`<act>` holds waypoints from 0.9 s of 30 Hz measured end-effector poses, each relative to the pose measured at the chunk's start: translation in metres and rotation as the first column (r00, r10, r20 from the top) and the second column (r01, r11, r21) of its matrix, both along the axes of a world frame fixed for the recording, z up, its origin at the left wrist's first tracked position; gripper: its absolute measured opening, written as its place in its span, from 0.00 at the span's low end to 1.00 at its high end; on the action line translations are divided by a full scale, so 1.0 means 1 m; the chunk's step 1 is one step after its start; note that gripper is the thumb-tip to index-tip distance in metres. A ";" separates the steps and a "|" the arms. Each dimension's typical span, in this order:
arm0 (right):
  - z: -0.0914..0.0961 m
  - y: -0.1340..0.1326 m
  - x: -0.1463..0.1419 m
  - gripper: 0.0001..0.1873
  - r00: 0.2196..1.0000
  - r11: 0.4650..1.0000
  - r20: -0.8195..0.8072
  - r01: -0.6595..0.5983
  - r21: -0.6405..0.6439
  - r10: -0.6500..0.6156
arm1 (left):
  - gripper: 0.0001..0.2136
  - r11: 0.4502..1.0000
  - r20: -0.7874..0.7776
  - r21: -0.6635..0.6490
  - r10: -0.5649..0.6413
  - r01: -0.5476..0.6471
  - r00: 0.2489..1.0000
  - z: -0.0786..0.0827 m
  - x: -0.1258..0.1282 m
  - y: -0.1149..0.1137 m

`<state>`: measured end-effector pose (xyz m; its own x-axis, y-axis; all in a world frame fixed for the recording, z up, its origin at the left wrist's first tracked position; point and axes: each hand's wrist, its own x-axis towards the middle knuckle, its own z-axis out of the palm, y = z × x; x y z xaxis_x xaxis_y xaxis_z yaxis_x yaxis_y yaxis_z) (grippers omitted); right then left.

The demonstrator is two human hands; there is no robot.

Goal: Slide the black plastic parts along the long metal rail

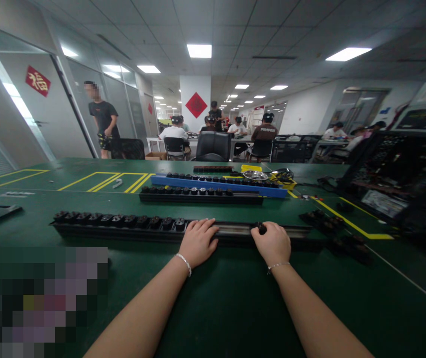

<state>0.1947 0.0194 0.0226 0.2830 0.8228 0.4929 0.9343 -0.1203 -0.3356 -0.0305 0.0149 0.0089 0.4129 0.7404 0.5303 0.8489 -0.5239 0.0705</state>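
A long black track rail lies across the green table in front of me. Along its left half sits a row of small black socket-like modules. My left hand rests over the rail at the right end of this row, fingers stretched out and thumb near the front side. Farther right, my right hand pinches a small black module at the rail's open channel. The fingers partly cover it, so whether it sits in the channel cannot be seen.
Behind lie another black rail with modules and a blue rail. Loose black modules are heaped at right, near a dark open-fronted machine. A yellow tray and metal dish stand farther back. A person stands at left.
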 end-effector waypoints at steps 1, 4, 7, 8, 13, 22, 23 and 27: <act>0.000 0.000 0.000 0.14 1.000 1.000 0.000 0.003 -0.001 -0.003 | 0.15 1.000 0.000 0.001 -0.001 0.001 1.000 0.000 0.000 0.000; 0.002 -0.001 0.001 0.15 1.000 1.000 -0.006 0.007 -0.008 -0.008 | 0.15 1.000 0.004 0.005 -0.004 0.004 1.000 0.000 0.000 0.000; 0.002 -0.002 0.002 0.15 1.000 1.000 -0.011 0.018 -0.012 -0.019 | 0.15 1.000 0.005 0.008 -0.005 0.005 1.000 0.000 0.000 0.000; 0.002 -0.002 0.003 0.15 1.000 1.000 -0.012 0.024 -0.011 -0.024 | 0.15 1.000 0.004 0.007 -0.003 0.003 1.000 0.000 -0.001 0.000; 0.001 -0.001 0.006 0.16 0.999 0.999 -0.010 0.044 -0.012 -0.044 | 0.15 1.000 0.000 0.003 0.000 0.000 1.000 0.000 -0.001 0.000; 0.002 0.000 0.012 0.16 0.997 0.997 -0.018 0.071 -0.017 -0.071 | 0.16 1.000 0.011 -0.007 -0.003 0.003 1.000 0.001 0.000 -0.001; 0.002 0.000 0.013 0.16 0.997 0.997 -0.019 0.071 -0.018 -0.072 | 0.16 1.000 0.011 -0.009 -0.001 0.001 1.000 0.001 0.000 -0.001; 0.002 0.001 0.017 0.17 0.996 0.996 -0.021 0.088 -0.023 -0.088 | 0.16 1.000 0.005 -0.013 0.005 -0.005 1.000 0.001 0.000 -0.001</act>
<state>0.2120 0.0206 0.0241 0.3655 0.8047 0.4678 0.9121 -0.2092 -0.3527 -0.0304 0.0142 0.0099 0.4064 0.7492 0.5230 0.8513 -0.5184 0.0812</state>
